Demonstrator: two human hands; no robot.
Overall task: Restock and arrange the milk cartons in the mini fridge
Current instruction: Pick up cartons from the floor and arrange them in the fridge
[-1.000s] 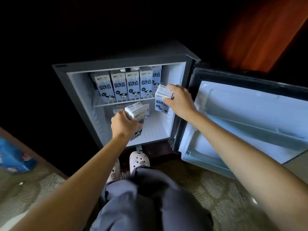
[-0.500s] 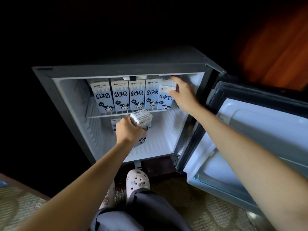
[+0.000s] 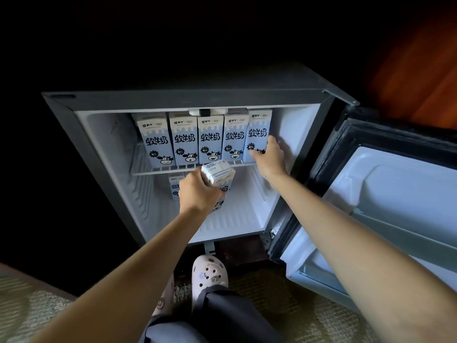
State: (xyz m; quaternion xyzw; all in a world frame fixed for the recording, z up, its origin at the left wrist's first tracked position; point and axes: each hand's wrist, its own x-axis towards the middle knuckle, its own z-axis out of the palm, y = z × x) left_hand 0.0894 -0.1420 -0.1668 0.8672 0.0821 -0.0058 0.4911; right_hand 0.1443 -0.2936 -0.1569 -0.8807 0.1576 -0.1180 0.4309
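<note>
**A:** Right hand point(image 3: 268, 158) is pinching the end carton point(image 3: 257, 134), a pale blue-and-white cardboard milk box with a cartoon cow, low at its right corner. Thumb is lying on the front face, fingers wrapping round the side. The carton is standing upright at the right end of the white wire shelf point(image 3: 148, 172) in the grey, white-lined mini fridge point(image 3: 173, 95).

**B:** Touching its neighbours?

**A:** Seemingly pressing against the row of four cartons point(image 3: 197, 137) on its left. A gap is showing toward the right wall.

**B:** Left hand point(image 3: 197, 194)?

**A:** Curling round the held carton point(image 3: 218, 178), same print, top tilting toward the camera, just under the shelf's front edge. Back cartons point(image 3: 175, 186) are standing at the rear of the fridge floor point(image 3: 235, 220).

**B:** Doing this well?

**A:** My judgement is squaring the end carton face-forward, base flat on the wires, before letting go. Then lowering the other upright beside those at the rear.
</note>
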